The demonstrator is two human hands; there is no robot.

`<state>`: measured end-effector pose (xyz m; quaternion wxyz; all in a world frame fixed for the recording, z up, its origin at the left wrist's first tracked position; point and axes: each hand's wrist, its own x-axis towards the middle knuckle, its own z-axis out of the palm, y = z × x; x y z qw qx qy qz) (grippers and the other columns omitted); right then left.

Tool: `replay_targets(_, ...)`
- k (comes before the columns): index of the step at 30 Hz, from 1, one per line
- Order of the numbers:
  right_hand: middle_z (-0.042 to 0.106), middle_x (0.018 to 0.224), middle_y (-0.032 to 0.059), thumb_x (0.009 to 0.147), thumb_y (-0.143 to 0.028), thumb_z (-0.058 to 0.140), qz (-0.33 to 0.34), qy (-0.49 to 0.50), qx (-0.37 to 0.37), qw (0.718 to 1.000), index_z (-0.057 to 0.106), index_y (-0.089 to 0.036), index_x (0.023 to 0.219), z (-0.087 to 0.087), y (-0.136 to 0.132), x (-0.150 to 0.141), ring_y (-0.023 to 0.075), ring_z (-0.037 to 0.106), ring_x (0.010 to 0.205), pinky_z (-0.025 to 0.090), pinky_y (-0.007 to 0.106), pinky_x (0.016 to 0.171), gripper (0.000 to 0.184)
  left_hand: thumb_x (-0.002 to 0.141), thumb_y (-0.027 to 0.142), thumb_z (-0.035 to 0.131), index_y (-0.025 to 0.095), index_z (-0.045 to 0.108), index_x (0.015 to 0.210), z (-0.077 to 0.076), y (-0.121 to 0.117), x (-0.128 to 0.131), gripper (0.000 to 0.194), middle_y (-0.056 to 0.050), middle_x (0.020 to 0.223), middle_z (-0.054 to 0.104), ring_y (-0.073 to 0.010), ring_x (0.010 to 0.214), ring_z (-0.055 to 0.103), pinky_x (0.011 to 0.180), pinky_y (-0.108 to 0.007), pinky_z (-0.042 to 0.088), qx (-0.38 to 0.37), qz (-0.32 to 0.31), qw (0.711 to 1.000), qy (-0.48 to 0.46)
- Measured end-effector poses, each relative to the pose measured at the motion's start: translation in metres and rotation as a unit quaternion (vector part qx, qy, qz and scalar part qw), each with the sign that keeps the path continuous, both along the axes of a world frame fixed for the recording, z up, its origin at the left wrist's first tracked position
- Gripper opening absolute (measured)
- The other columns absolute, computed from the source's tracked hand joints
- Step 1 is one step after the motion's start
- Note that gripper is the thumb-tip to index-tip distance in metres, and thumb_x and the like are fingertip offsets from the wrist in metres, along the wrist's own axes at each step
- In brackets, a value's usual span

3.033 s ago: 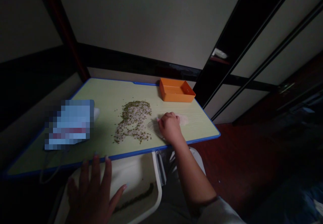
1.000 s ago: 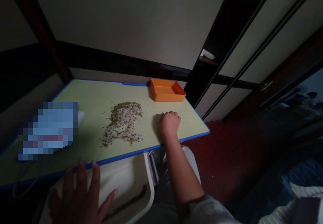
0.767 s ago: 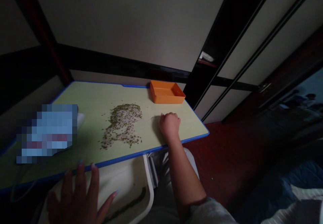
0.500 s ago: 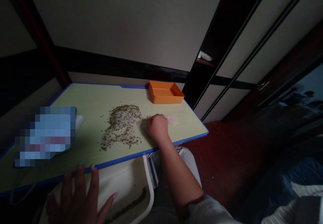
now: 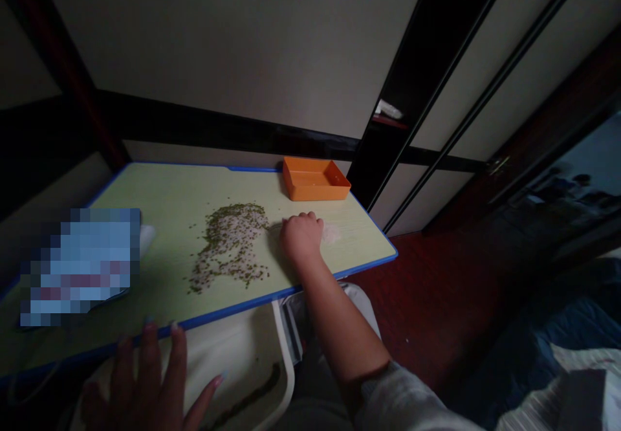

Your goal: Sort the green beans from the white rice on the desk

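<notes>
A pile of mixed green and pale grains [image 5: 233,240] is spread over the middle of the table [image 5: 165,204]. My right hand [image 5: 301,237] rests on the tabletop just right of that pile, its fingers curled under and hidden from me; what they hold, if anything, cannot be made out. Partly behind the hand lies a smaller patch of pale grains [image 5: 332,232]. My left hand [image 5: 145,379] is at the table's front edge with its fingers spread, above a white plastic tub [image 5: 287,366]. Dark grains [image 5: 257,397] lie along the tub's bottom.
An open orange box [image 5: 317,191] stands at the back right of the table. On the left is a blurred-out bluish object [image 5: 87,259]. A blue rim [image 5: 349,267] edges the table, and pale panels with dark frames rise behind it.
The view has shifted slightly. My right hand has moved a little away from me and its knuckles have turned. My left hand stays spread at the edge, and the grain piles look nearly the same.
</notes>
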<state>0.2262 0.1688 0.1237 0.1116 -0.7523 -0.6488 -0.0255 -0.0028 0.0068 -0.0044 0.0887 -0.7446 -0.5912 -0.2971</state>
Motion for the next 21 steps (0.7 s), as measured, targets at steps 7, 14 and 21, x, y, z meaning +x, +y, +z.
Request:
replay_targets(7,0.075,0.115,0.0221,0.104,-0.026,0.04,-0.019,0.002,-0.008,1.0,0.08,-0.013,0.107,-0.008,0.003,0.009,0.0298,0.063,0.113,0.045,0.042,0.092,0.042,0.087,0.036,0.061,0.034,-0.004,0.159,-0.002,0.001,-0.001,0.098,-0.017,0.172,0.005,-0.0483,0.158,0.009,0.115,-0.088,0.022,0.017,-0.004,1.0,0.013)
replay_targets(14,0.075,0.114,0.022,0.104,-0.027,0.04,-0.029,0.004,-0.007,1.0,0.08,-0.012,0.104,-0.011,0.001,0.016,0.0312,0.064,0.114,0.046,0.043,0.091,0.043,0.086,0.034,0.063,0.029,-0.001,0.16,-0.002,0.0,-0.001,0.098,-0.02,0.172,0.006,-0.0468,0.158,0.008,0.119,-0.086,0.018,0.027,-0.004,0.999,0.028)
replay_targets(21,0.075,0.116,0.0231,0.105,-0.026,0.04,-0.077,-0.003,-0.004,0.997,0.079,-0.01,0.109,-0.008,0.002,0.038,0.0307,0.063,0.114,0.045,0.04,0.091,0.043,0.088,0.041,0.059,0.026,0.007,0.16,-0.01,0.005,-0.004,0.09,-0.022,0.17,0.014,-0.0462,0.158,0.011,0.117,-0.085,0.022,0.065,-0.011,0.998,0.025)
